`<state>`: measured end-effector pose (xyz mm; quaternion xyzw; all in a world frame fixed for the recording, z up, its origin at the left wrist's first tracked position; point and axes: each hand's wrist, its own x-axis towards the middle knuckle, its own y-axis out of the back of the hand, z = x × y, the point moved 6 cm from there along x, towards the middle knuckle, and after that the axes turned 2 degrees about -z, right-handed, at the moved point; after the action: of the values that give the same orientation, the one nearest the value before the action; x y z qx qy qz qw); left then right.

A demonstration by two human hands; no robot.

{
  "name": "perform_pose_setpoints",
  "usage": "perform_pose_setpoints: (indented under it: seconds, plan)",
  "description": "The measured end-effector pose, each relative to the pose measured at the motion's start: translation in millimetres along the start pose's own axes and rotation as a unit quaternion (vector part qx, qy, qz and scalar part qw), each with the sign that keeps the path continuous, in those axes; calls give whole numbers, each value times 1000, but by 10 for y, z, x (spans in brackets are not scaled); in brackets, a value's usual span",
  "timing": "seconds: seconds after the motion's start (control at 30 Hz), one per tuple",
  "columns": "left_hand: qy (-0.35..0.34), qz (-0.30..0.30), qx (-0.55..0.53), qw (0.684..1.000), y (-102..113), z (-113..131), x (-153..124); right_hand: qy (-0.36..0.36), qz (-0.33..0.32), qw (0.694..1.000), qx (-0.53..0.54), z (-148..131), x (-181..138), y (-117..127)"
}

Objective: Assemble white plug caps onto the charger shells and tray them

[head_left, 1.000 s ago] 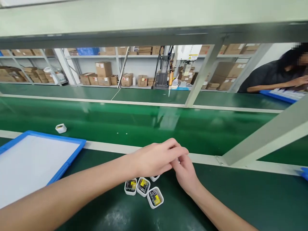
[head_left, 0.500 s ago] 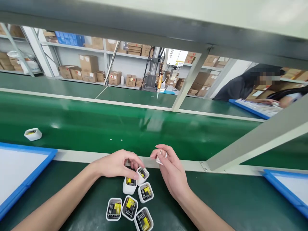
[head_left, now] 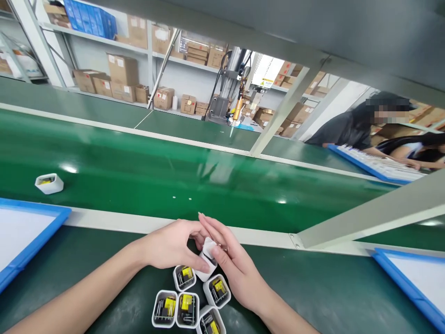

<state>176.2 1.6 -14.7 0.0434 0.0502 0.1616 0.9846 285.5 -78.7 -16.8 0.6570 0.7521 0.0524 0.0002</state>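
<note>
My left hand (head_left: 179,246) has its thumb and fingers around a white charger housing (head_left: 205,273), which is tilted. My right hand (head_left: 232,260) pinches a small white cap (head_left: 209,246) at the housing's open top; the cap's edge is at the opening. Fingers partly hide both parts. Around them stand several more open housings with a circuit board and yellow component inside: one housing (head_left: 184,277) below my left hand, another housing (head_left: 217,291) below my right, a left housing (head_left: 164,308), a middle housing (head_left: 187,309) and a front housing (head_left: 211,321) cut off by the frame.
On the green conveyor belt (head_left: 139,171) lies another white housing (head_left: 49,184). Blue-edged trays stand at left (head_left: 31,208) and right (head_left: 406,264). A slanted metal post (head_left: 375,208) rises at right. Across the belt are a dispensing machine (head_left: 229,93) and people at work (head_left: 354,125).
My right hand has moved left and down, bringing the cap to the housing that my left hand now grips. The camera view has shifted and tilted slightly.
</note>
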Motion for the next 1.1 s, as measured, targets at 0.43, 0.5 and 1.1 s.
perform_pose_setpoints:
  seconds: [0.43,0.5,1.1]
  plan:
    - [-12,63,6,998,150,-167,30,35,119,987,-103,56,3,249]
    - [-12,65,15,998,114,-138,20,40,125,985,-109,46,0,250]
    - [-15,-25,54,998,-2,70,-57,123,115,959,-229,-105,-111,217]
